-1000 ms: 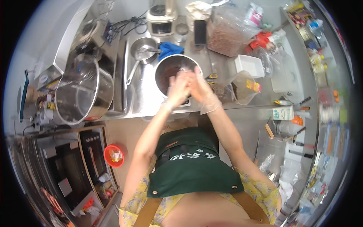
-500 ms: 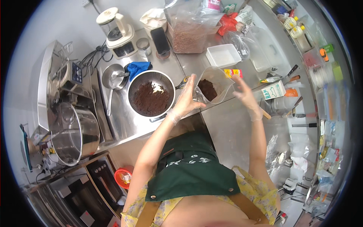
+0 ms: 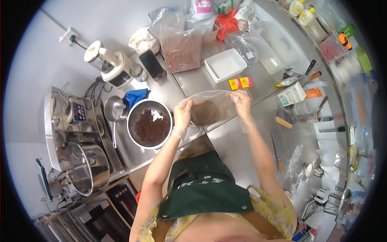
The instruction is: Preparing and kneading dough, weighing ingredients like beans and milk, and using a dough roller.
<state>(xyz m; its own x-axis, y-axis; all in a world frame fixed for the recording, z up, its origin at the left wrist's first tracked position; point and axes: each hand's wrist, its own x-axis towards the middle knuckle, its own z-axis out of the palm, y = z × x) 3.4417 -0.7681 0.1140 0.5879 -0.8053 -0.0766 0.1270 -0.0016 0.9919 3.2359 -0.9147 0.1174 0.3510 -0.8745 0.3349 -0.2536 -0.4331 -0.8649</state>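
A clear plastic bag (image 3: 207,112) with dark brown powder in its bottom hangs between my gloved hands over the steel counter. My left hand (image 3: 183,115) pinches one upper corner of the bag, my right hand (image 3: 241,105) the other. The bag's top edge stretches between them. Just left of my left hand stands a round speckled pan (image 3: 169,128) with a white rim. Dark brown crumbs (image 3: 150,132) cover its bottom, with a small white heap (image 3: 157,116) on them.
Behind the bag are two small yellow-and-red packets (image 3: 240,83) and a white tray (image 3: 225,64). A phone (image 3: 152,64) leans at the back, near a blender (image 3: 107,64). To the right lie a milk carton (image 3: 292,94) and a long knife (image 3: 277,149). A steel mixing bowl (image 3: 90,171) stands left.
My hands have closed on the bag's upper corners, where before they were open beside it. Its mouth, wide before, is now drawn out sideways. The whole view has shifted.
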